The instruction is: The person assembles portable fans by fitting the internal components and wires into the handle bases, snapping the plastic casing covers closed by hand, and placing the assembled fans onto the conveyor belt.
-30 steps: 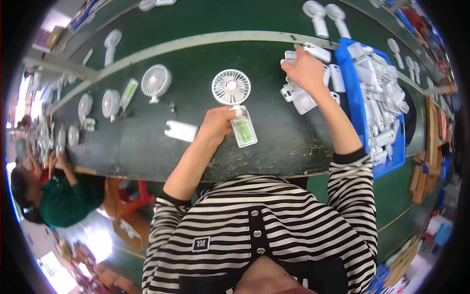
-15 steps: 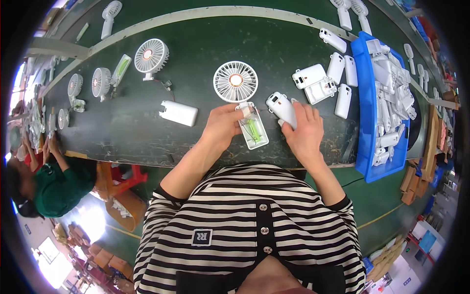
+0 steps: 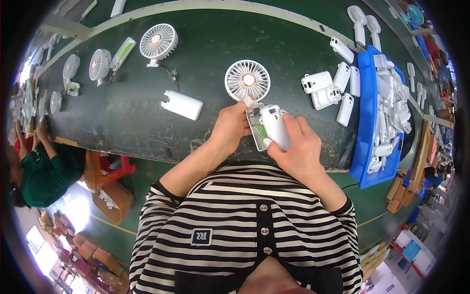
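Observation:
A white handheld fan point(image 3: 247, 81) lies in front of me, its round grille pointing away and its opened handle toward me. My left hand point(image 3: 231, 123) grips the top of that handle, just below the fan head. Inside the handle shell a green battery point(image 3: 261, 130) shows in part. My right hand point(image 3: 299, 142) is closed on a white handle cover point(image 3: 275, 126), which it holds over the right side of the open handle. The cover hides much of the handle's inside; whether the two touch I cannot tell.
On the right stands a blue bin point(image 3: 364, 117) full of white casings. Several loose handle covers point(image 3: 323, 88) lie beside it. To the left are another cover point(image 3: 182, 105) and an unfinished fan point(image 3: 158, 42) with loose wires. A co-worker in green point(image 3: 54, 174) sits at far left.
My right hand has brought the white cover left, from beside the fan to over its open handle. My left hand keeps its grip on the fan. The view has shifted slightly.

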A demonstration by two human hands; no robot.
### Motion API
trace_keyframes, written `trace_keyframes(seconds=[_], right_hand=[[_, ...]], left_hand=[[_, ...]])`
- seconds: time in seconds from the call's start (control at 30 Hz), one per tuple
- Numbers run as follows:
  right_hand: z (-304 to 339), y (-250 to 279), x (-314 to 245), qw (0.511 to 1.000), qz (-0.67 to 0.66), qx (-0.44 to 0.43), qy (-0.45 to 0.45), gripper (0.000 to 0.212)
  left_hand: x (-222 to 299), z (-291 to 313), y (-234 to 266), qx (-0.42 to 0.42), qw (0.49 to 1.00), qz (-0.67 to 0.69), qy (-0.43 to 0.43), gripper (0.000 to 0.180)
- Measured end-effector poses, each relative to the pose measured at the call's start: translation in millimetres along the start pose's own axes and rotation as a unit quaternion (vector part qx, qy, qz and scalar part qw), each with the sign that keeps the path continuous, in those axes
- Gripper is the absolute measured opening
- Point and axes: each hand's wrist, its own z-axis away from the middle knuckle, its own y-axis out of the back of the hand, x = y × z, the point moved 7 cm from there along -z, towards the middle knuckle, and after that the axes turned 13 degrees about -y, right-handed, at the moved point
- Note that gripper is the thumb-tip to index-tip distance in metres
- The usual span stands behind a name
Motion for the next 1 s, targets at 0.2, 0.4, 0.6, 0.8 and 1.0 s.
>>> trace_keyframes(seconds=[0.2, 0.4, 0.6, 0.8, 1.0], right_hand=[[-6.0, -16.3, -9.6, 1.000, 0.009, -0.004, 0.028, 0.049], [-9.2, -23.4, -9.7, 0.999, 0.020, -0.014, 0.024, 0.050], [-8.0, -27.1, -10.2, 0.999, 0.034, -0.010, 0.037, 0.051], [-4.9, -31.9, -9.4, 0.997, 0.046, -0.005, 0.054, 0.052], [-4.3, -34.6, -6.8, 0.996, 0.061, -0.010, 0.061, 0.053]], left_hand=[[2.4, 3.3, -5.5, -0.017, 1.000, 0.013, 0.002, 0.042], [1.6, 3.1, -5.9, -0.025, 0.999, 0.023, -0.004, 0.043], [0.0, 1.8, -4.8, -0.041, 0.999, -0.017, -0.002, 0.033], [-2.6, 2.1, -4.5, -0.063, 0.995, -0.074, -0.035, 0.031], [-5.0, 0.4, -3.1, -0.051, 0.996, -0.066, -0.038, 0.031]])
